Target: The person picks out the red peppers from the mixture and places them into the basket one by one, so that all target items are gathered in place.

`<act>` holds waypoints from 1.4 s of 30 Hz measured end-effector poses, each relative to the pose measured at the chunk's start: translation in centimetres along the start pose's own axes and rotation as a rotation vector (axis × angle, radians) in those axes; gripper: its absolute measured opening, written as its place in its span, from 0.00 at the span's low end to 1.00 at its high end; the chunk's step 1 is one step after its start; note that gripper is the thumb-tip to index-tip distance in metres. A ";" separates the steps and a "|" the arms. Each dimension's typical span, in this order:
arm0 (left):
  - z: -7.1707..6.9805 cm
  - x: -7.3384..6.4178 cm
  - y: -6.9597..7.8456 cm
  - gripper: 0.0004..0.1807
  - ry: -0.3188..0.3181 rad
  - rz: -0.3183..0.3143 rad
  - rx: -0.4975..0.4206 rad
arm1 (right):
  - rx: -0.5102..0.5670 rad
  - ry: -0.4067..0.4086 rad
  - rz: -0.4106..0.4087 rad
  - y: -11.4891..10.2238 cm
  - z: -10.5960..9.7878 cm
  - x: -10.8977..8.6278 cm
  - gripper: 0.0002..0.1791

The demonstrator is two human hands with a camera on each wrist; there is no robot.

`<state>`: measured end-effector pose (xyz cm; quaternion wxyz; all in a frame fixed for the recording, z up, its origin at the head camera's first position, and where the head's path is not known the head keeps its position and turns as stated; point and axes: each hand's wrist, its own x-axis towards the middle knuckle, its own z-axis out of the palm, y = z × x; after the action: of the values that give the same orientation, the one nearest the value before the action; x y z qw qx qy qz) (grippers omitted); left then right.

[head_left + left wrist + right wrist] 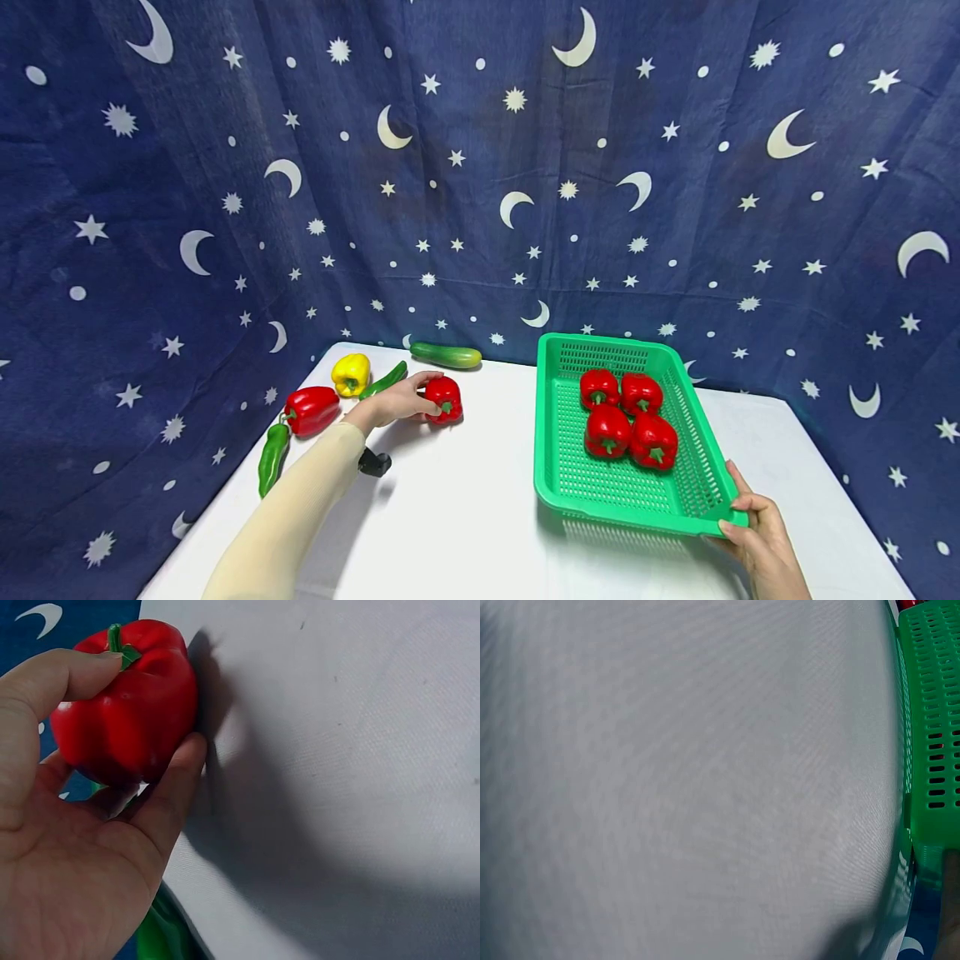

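Note:
My left hand (396, 402) grips a red bell pepper (447, 398) at the back left of the table. In the left wrist view, the thumb lies by the green stem of that bell pepper (139, 712) and the fingers curl round its other side. At the right, my right hand (761, 537) holds the near right corner of a green plastic basket (622, 518). Several red bell peppers (607, 432) sit grouped inside it. The right wrist view catches the perforated basket wall (934, 712) and only a dark sliver of the hand.
Left of the gripped pepper are a yellow bell pepper (351, 375), a long green vegetable (385, 380), a longer red pepper (312, 410) and a green chili pepper (273, 458). A cucumber (446, 356) lies at the back edge. A starry blue curtain (465, 192) surrounds the white table (465, 517).

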<state>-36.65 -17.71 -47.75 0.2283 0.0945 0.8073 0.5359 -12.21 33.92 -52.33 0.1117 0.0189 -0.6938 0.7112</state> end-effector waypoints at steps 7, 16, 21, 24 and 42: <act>0.0 0.0 -0.4 0.44 0.024 -0.004 0.062 | 0.024 -0.019 -0.044 0.2 0.0 0.0 0.12; 0.0 -0.3 -0.3 0.44 0.038 0.003 0.101 | 0.052 -0.024 -0.072 0.3 -0.1 -0.1 0.13; 0.1 -0.1 -0.4 0.45 0.035 0.015 0.103 | 0.074 -0.033 -0.103 0.4 -0.2 -0.1 0.15; 0.2 0.0 -0.5 0.44 0.047 0.023 0.108 | 0.077 -0.041 -0.119 0.5 -0.3 0.0 0.16; 0.2 -0.1 -0.7 0.43 0.067 0.018 0.097 | 0.105 -0.063 -0.149 0.5 -0.1 0.1 0.16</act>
<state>-36.42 -17.82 -48.40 0.1914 0.0944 0.8387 0.5011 -12.36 34.06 -52.82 0.1412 0.0987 -0.6556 0.7352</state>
